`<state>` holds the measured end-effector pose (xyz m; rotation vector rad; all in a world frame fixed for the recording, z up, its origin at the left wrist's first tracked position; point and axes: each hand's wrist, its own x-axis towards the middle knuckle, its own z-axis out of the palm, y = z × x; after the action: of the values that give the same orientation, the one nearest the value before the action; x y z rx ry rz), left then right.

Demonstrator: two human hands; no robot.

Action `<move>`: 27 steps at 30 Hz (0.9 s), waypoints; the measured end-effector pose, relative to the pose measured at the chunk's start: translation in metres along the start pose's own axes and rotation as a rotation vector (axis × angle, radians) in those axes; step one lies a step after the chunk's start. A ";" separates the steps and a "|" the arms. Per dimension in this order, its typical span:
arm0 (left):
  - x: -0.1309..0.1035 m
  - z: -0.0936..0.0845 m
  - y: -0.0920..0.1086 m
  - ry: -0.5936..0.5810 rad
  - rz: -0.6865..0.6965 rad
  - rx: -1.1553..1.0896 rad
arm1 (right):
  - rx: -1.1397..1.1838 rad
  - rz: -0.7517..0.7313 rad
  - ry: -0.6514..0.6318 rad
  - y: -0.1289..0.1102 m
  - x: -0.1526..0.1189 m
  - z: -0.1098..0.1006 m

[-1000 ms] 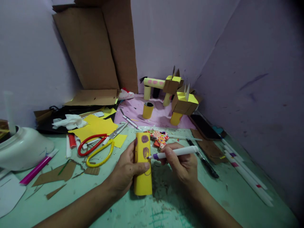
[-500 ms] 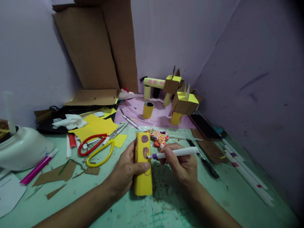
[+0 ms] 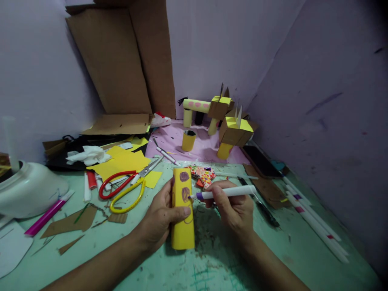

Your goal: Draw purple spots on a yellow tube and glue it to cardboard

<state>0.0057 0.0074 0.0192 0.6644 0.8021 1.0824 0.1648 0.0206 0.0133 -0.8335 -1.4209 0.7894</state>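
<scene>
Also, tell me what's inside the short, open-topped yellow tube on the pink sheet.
Only the dark upper inner wall of the yellow tube shows; the near wall hides its bottom and anything there.

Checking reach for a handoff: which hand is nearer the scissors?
Left: the left hand, gripping the yellow tube, is just right of the scissors; the right hand, holding the marker, is farther right.

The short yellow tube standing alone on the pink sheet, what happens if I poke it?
The tube is probably light, since its open top shows it is hollow. It might tip, standing on one end, and its round side could roll.
</scene>
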 end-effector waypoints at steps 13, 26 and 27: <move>0.000 0.000 0.001 0.005 -0.012 -0.025 | 0.013 0.028 0.018 -0.001 -0.001 0.001; -0.001 0.002 0.002 -0.006 -0.014 -0.027 | -0.012 0.004 0.020 0.001 -0.001 0.001; -0.001 0.002 0.002 -0.003 -0.012 -0.028 | -0.003 0.000 0.021 0.001 -0.001 0.001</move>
<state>0.0059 0.0067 0.0222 0.6364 0.7866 1.0794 0.1643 0.0200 0.0115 -0.8413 -1.4040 0.7764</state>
